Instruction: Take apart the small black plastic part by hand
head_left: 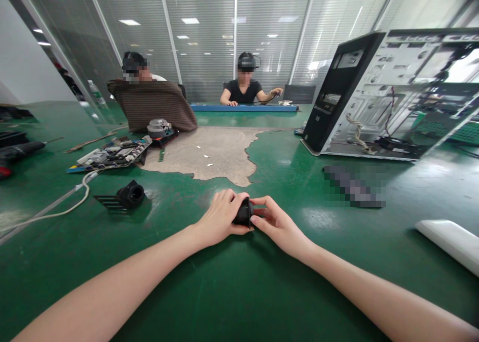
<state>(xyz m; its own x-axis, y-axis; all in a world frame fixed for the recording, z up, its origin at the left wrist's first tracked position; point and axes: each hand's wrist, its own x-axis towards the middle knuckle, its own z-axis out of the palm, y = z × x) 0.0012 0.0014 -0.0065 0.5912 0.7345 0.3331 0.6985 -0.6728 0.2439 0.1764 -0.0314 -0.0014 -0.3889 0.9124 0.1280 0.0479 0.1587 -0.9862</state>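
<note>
Head: left hand (220, 217) partly hides black part (244, 214)

The held part (243, 213) is black, the tabletop (224, 292) green, the cloth (153, 105) striped brown, the long bar (243, 108) blue, the cable (71, 210) cream, and the 3 scraps (206, 156) white.

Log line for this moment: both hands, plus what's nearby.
left hand: gripping black part | right hand: at that part's right end | off to left: slotted black piece on green table
</note>
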